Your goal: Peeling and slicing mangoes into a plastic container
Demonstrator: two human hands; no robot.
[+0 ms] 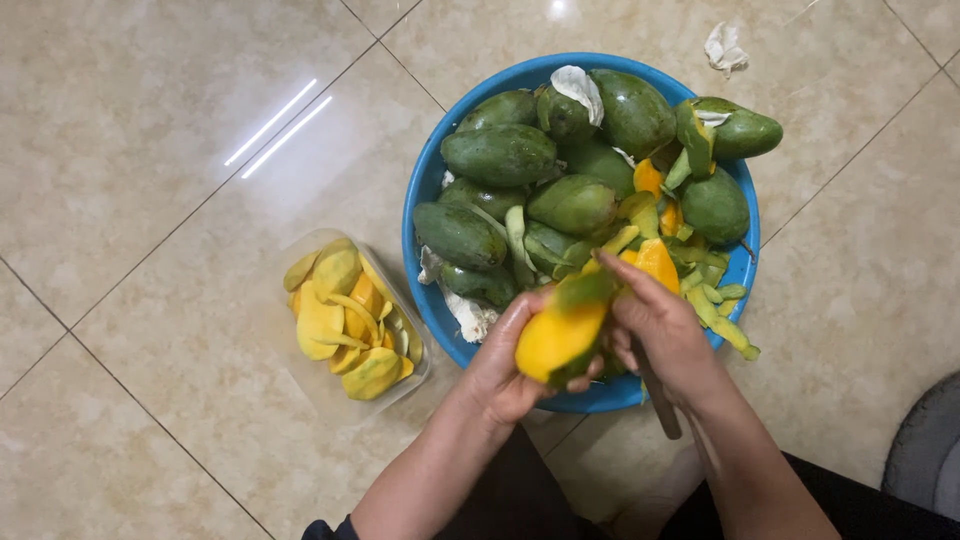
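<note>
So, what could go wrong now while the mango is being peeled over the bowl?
The left hand cradles the half-peeled mango close to the tool in the right hand; a slip on the wet flesh might nick a finger. Peel strips already hang over the blue bowl's rim and may drop on the floor tiles.

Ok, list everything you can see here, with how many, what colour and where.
Basin: one, blue, on the floor, upper centre.
Whole mangoes: about a dozen, green, piled in the basin.
Peel strips: many, green and yellow, at the basin's right side.
Clear container: one, on the floor left of the basin.
Mango slices: several, yellow, in the container.
White scrap: one, on the floor, top right.
Tiled floor: beige.
Half-peeled mango: one, yellow flesh, some green skin, over the basin's near rim.
Left hand: holds the half-peeled mango.
Right hand: grips a dark-handled tool against it.
</note>
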